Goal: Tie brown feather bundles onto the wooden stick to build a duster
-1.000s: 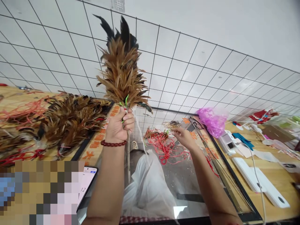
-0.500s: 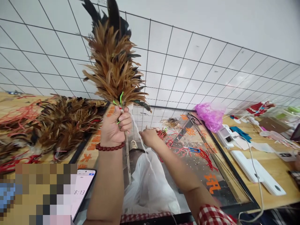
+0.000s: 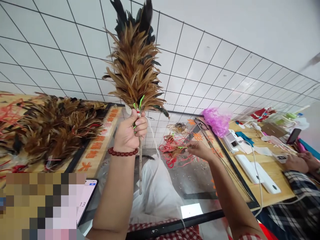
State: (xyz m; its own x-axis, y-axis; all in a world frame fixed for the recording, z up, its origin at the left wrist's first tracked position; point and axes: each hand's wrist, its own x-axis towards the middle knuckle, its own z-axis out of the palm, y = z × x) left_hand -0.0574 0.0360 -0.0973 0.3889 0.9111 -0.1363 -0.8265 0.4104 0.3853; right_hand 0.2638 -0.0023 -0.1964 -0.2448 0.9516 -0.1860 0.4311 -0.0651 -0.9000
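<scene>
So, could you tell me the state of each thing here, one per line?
Feather duster: upright, gripped at the stick by left hand.
Right hand: fingers pinch a small feather bunch above the glass.
Feather pile: lying loose on table.
Phone: screen lit.

Bright even light, warped edges, sharp

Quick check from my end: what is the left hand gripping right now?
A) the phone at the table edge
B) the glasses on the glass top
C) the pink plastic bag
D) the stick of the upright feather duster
D: the left hand is closed around the thin stick just under the feather duster, holding it upright, while the phone, pink plastic bag and glasses all lie untouched on the table.
</scene>
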